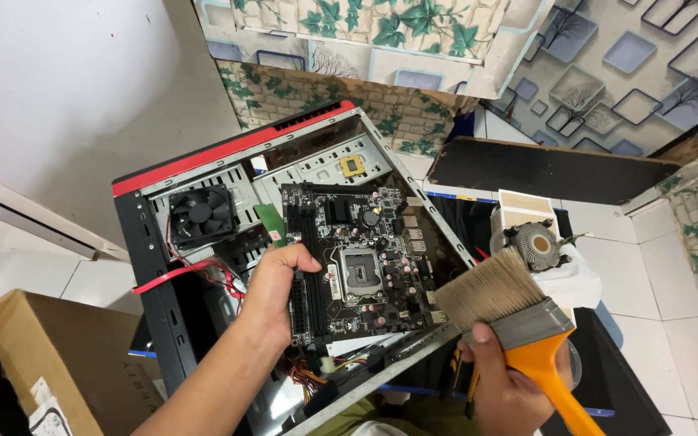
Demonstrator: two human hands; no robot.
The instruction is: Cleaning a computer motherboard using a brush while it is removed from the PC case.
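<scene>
Paintbrush (pixel 519 323), with its orange handle and wide pale bristles, sits nearest, gripped in the right hand (pixel 504 386) whose fingers are wrapped tight round the handle; the bristles point up and left, just off the case's right rim and clear of the board. Left of it, the left hand (pixel 272 289) has closed on the left edge of the black motherboard (pixel 357 258), thumb on top, holding it tilted inside the open computer case (pixel 203 161). There is a little room between the board and the case's walls. A black fan (pixel 200 215) sits at the case's left end with red cables below. Right of the case, a round cooler (pixel 538 245) rests apart. A cardboard box (pixel 50 355) stands at the near left.
</scene>
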